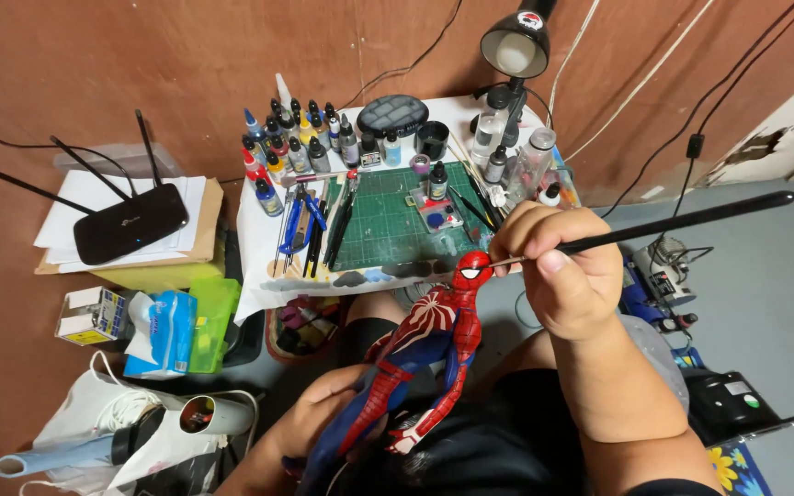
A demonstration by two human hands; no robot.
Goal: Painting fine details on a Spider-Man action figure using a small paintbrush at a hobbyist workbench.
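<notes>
Two hands share this work: your right hand [567, 276] has its fingers [530, 234] pinched shut round a long black paintbrush [682, 223], tip touching the head of the red-and-blue plastic action figure [429, 344]. Your left hand [323, 409] wraps closed about its legs, low over your lap. Brace both wrists and use short, light strokes. Beyond lie the green cutting mat [388, 220] and small paint bottles [291, 147] on the tabletop [255, 234].

Glossy red-and-blue plastic figure [425, 354], matt black paintbrush handle [682, 223], matt green cutting mat [388, 225], rough brown wall [140, 64].
</notes>
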